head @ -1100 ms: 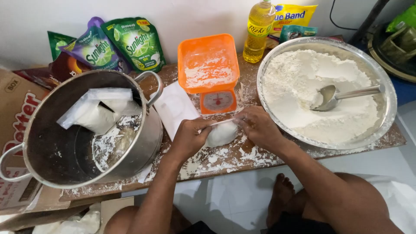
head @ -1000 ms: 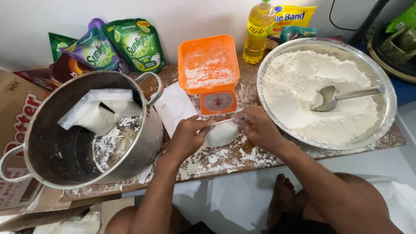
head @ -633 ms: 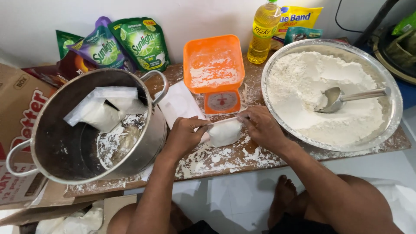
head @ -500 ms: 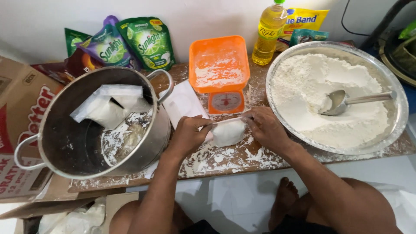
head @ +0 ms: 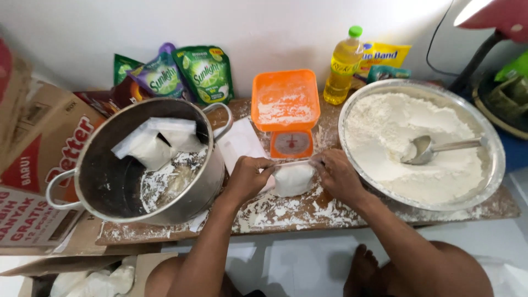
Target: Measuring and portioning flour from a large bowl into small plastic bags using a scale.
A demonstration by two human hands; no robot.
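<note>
Broadly, the flour-dusted wooden worktop [head: 286,212] carries a wide round metal basin of white flour [head: 495,165] at right and a steel pot [head: 209,170] at left. Between them lies the small clear plastic bag of flour [head: 291,179] — its mouth stretched sideways, left hand [head: 247,177] and right hand [head: 336,175] pinching opposite ends, equally near.

**White powder, orange scale, green pouches**

The small bag [head: 293,179] between the hands is clear and packed white. The flour [head: 418,132] in the silver basin [head: 492,181] is white, with a grey metal spoon [head: 426,149] in it. The scale [head: 286,110] is bright orange, dusted white, with a pale dial. The pot [head: 181,192] is steel grey, dark inside, streaked white. The pouches [head: 206,71] are green. The oil bottle [head: 342,69] is yellow, green-capped. The brown bench [head: 275,212] is speckled white.
</note>
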